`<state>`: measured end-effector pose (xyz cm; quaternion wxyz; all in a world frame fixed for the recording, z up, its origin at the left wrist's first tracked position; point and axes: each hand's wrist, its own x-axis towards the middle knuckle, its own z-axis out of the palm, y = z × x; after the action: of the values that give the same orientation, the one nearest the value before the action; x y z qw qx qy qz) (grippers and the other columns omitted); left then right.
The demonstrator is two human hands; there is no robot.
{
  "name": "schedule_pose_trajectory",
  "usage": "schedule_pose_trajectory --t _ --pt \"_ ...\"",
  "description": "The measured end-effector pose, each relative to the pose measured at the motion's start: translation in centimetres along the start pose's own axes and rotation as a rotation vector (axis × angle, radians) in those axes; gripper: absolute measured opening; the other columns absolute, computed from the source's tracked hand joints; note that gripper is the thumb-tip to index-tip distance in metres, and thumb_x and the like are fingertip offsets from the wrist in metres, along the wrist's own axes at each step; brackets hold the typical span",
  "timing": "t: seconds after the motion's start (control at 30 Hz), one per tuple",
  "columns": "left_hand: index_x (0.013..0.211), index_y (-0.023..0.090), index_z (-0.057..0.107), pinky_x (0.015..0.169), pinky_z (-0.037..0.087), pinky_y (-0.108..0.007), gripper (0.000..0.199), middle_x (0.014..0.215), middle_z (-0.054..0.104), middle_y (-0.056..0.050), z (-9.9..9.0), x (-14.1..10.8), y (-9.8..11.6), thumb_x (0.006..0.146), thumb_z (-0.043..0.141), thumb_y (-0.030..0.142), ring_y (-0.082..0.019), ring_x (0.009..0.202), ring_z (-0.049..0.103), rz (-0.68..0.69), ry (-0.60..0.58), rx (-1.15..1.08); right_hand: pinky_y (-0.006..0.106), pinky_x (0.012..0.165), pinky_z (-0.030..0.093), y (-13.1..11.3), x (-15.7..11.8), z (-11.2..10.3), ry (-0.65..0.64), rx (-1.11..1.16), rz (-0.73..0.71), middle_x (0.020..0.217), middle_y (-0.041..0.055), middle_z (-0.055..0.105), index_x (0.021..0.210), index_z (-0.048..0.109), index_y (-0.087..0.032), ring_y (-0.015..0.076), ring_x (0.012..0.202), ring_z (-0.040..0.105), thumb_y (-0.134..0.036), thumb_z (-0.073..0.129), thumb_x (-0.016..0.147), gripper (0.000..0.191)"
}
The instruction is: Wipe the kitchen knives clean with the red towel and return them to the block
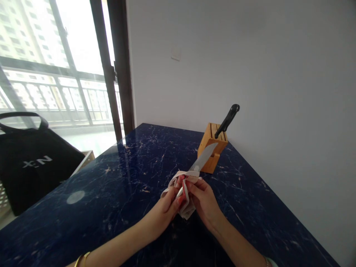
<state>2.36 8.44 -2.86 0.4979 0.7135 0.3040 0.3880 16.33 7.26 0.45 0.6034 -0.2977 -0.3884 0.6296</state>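
Observation:
A kitchen knife points up and away to the right, its bare blade reaching in front of the knife block. Around its lower end is a bunched pale cloth with red parts. My left hand is closed at the handle end, where a whitish piece shows between the fingers; the cloth and fingers hide most of the handle. On the other side, my right hand pinches the cloth close to the base of the blade. Both hands are almost touching, above the table.
The wooden knife block stands on the dark blue marbled table near the wall, holding one black-handled knife. A black bag is beyond the table's left edge. Windows are at the left.

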Motion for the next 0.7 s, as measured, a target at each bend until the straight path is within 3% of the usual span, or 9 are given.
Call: schedule_pose_trajectory --t 0.1,0.23,0.33,0.4,0.5,0.57,0.7 --pt "0.130 0.022 0.035 0.093 0.034 -0.035 0.046 0.119 0.048 -0.009 -0.3 0.0 0.4 0.086 0.038 0.037 -0.022 0.107 0.042 0.042 -0.038 0.163 0.026 0.062 0.045 -0.1 0.0 -0.2 0.016 -0.022 0.016 0.073 0.0024 0.066 0.079 0.067 -0.016 0.0123 0.061 0.057 -0.023 0.065 0.070 0.011" --pt "0.124 0.023 0.042 0.093 0.033 -0.036 0.039 0.118 0.049 -0.007 0.0 -0.1 0.6 0.087 0.037 0.035 -0.022 0.107 0.043 0.034 -0.055 0.098 0.027 0.064 0.045 -0.2 0.2 -0.5 0.094 -0.104 -0.008 0.071 0.0027 0.066 0.075 0.067 -0.015 0.0135 0.061 0.058 -0.026 0.068 0.067 0.014" --pt "0.113 0.020 0.048 0.081 0.041 -0.030 0.033 0.105 0.054 -0.006 0.4 0.0 0.2 0.087 0.039 0.037 -0.018 0.092 0.051 -0.006 -0.015 -0.123 0.028 0.066 0.045 -0.4 0.3 -0.5 0.103 -0.142 -0.041 0.071 0.0032 0.066 0.075 0.067 -0.015 0.0143 0.062 0.058 -0.029 0.067 0.067 0.016" --pt "0.102 0.017 0.052 0.064 0.042 -0.022 0.031 0.085 0.056 -0.003 0.5 0.1 0.1 0.086 0.040 0.040 -0.011 0.071 0.051 -0.062 -0.015 -0.283 0.029 0.066 0.045 -0.5 0.3 -0.5 0.077 -0.138 -0.051 0.072 0.0038 0.066 0.079 0.067 -0.015 0.0148 0.064 0.058 -0.029 0.066 0.069 0.017" --pt "0.090 0.014 0.051 0.040 0.024 -0.014 0.033 0.061 0.045 0.003 0.2 0.3 0.6 0.085 0.041 0.045 -0.003 0.044 0.029 -0.175 -0.089 -0.432 0.028 0.065 0.045 -0.6 0.3 -0.4 0.043 -0.113 -0.050 0.074 0.0043 0.066 0.082 0.067 -0.015 0.0147 0.064 0.058 -0.027 0.067 0.068 0.018" --pt "0.088 0.014 0.051 0.037 0.014 -0.015 0.033 0.057 0.040 0.005 -0.1 0.3 1.2 0.084 0.040 0.046 -0.002 0.041 0.020 -0.233 -0.126 -0.523 0.026 0.062 0.044 -0.5 0.2 -0.3 0.024 -0.083 -0.042 0.072 0.0037 0.066 0.080 0.068 -0.015 0.0133 0.061 0.057 -0.026 0.067 0.068 0.016" --pt "0.082 0.014 0.051 0.034 0.010 -0.016 0.034 0.050 0.037 0.006 -0.6 0.1 1.7 0.086 0.036 0.044 -0.002 0.037 0.018 -0.301 -0.184 -0.704 0.024 0.053 0.044 0.1 0.1 -0.1 -0.014 -0.005 -0.025 0.065 0.0022 0.065 0.078 0.067 -0.015 0.0113 0.052 0.055 -0.025 0.067 0.067 0.015"
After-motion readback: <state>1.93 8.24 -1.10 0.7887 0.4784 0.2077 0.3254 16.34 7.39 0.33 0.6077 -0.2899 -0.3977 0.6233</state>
